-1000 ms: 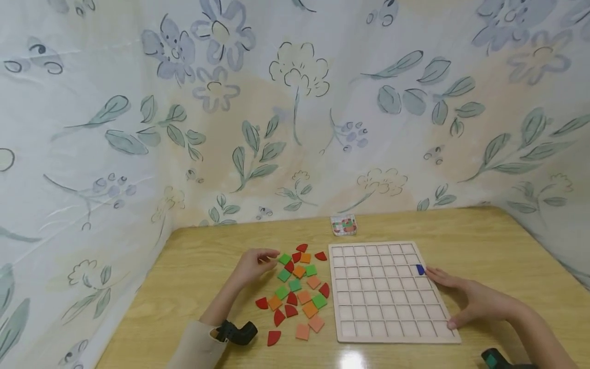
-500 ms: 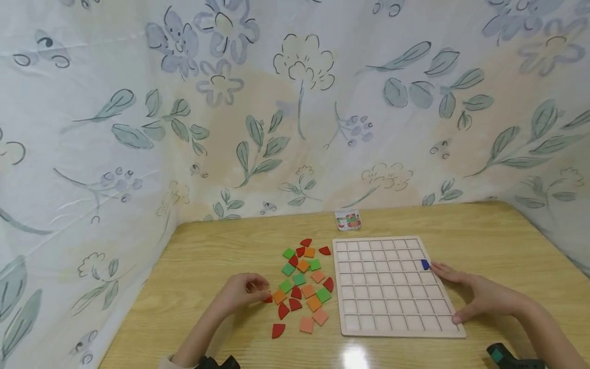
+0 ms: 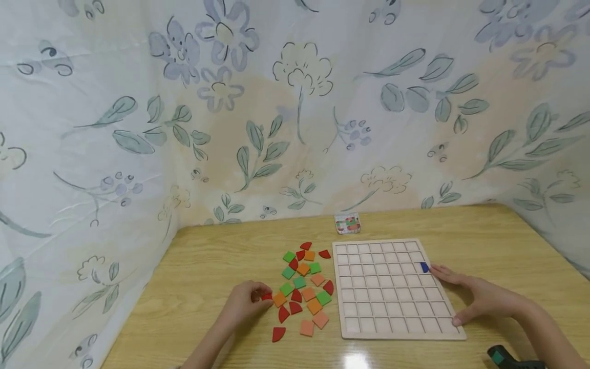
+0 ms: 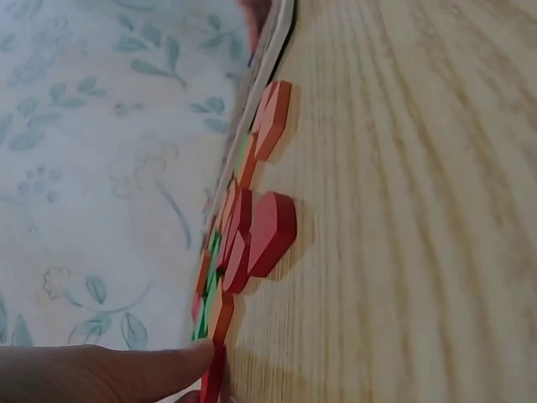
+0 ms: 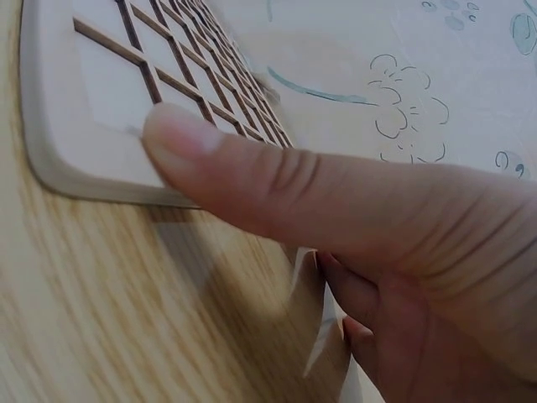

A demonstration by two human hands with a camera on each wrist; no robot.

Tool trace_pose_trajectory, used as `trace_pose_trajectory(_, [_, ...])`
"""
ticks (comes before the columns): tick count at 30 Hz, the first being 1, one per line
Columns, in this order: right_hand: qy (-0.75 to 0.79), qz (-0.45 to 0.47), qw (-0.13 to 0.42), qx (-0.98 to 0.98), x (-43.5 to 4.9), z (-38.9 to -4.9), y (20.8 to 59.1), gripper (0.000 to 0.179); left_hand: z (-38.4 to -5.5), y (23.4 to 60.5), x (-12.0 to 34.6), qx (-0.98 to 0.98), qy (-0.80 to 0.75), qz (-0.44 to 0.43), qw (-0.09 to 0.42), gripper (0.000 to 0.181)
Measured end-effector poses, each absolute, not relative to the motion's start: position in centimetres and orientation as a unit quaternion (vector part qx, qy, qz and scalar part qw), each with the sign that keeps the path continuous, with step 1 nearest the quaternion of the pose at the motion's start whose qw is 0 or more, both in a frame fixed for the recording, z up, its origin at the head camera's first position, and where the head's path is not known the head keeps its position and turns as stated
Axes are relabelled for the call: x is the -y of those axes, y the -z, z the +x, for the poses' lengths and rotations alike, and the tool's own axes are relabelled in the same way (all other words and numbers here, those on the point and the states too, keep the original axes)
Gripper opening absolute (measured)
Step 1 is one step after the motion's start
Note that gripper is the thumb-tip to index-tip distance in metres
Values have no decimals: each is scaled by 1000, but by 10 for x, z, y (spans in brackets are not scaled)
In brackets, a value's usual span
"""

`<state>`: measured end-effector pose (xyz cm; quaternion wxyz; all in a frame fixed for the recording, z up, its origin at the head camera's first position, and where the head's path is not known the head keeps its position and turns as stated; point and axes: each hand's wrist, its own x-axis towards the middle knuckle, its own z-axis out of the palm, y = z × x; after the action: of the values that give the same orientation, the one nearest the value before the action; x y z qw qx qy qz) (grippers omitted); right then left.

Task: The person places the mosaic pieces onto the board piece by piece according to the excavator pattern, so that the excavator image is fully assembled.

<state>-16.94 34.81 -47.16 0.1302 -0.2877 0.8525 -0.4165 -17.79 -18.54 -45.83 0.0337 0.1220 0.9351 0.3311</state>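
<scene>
Though card (image 3: 348,224) print looks blurred, left hand (image 3: 246,302) pinches red piece (image 3: 267,296); outspread right hand (image 3: 484,295) touches board (image 3: 382,287).

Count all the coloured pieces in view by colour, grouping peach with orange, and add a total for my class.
Red pieces: 10, including one at the left hand
Green pieces: 6
Orange and peach pieces: 8
Blue piece: 1
Total: 25

From the flat red, orange and green tiles (image 3: 299,282), I have bare wood-grain bench (image 3: 216,251) toward ten o'clock; the left hand (image 3: 246,303) blocks nine, the pale gridded board (image 3: 382,295) leaves only a slim gap at three.
</scene>
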Motion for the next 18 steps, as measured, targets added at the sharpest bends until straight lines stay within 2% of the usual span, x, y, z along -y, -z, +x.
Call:
trace_pose_trajectory(3, [414,-285,131,-854,-349,-169,472,96,-180,461,187,-933,-320,162,20,13])
trace_pose_trajectory(8, [405,-296,115,-858,-349,-167,475,96,-184,465,193,-920,-327,217,17,21])
trace_pose_trajectory(13, [391,-302,102,-863,-349,-165,477,97,-186,469,195,-926,-323,194,0,30])
trace_pose_trajectory(18, [394,-293,103,-865,-348,-167,473,97,-192,469,196,-926,-326,193,-8,30])
